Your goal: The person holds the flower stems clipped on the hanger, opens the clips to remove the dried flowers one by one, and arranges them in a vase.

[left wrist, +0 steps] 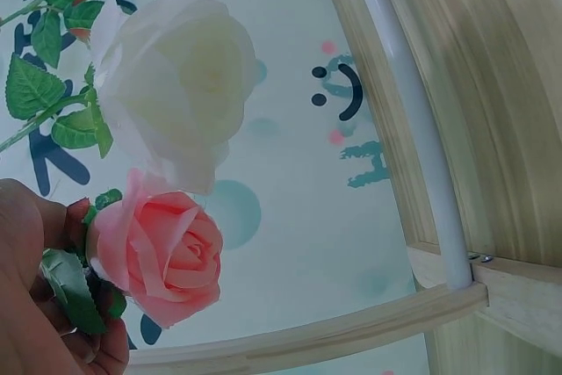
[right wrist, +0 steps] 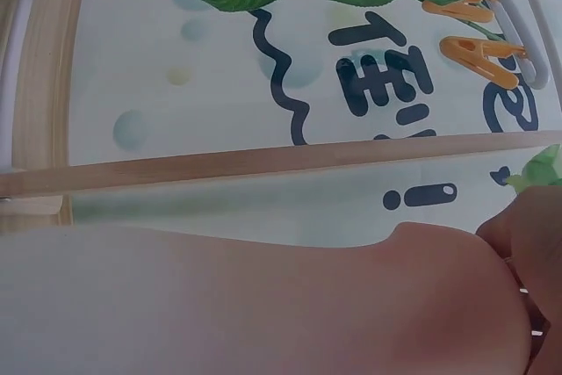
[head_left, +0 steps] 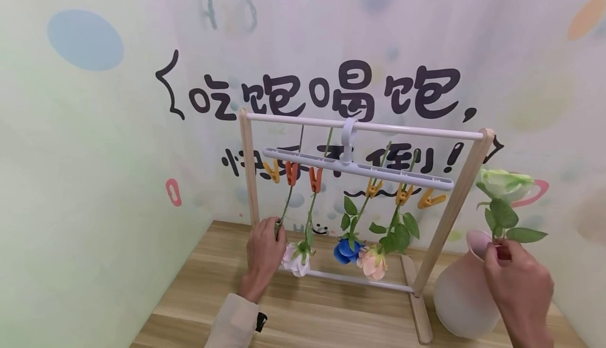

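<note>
My left hand [head_left: 266, 248] pinches a pink rose [left wrist: 162, 252] just behind its bloom, which the hand hides in the head view. That rose's stem runs up to a red-orange clip [head_left: 291, 173]. Beside it a white rose [head_left: 296, 259] hangs head down from another red-orange clip [head_left: 315, 179]. Over the mouth of a pale pink vase [head_left: 461, 295], my right hand [head_left: 518, 279] pinches the stem of an upright greenish-white rose [head_left: 506, 185]. Whether its stem end is inside the vase is hidden. Most of that rose lies outside the right wrist view.
A wooden rack [head_left: 450, 216] carries a grey hanger [head_left: 307, 159] on its top bar. Blue [head_left: 347, 251] and peach [head_left: 372, 264] roses hang from yellow clips. Outer yellow clips [head_left: 432, 199] hold nothing. The rack stands on a wood-grain table [head_left: 189, 295] against a printed wall.
</note>
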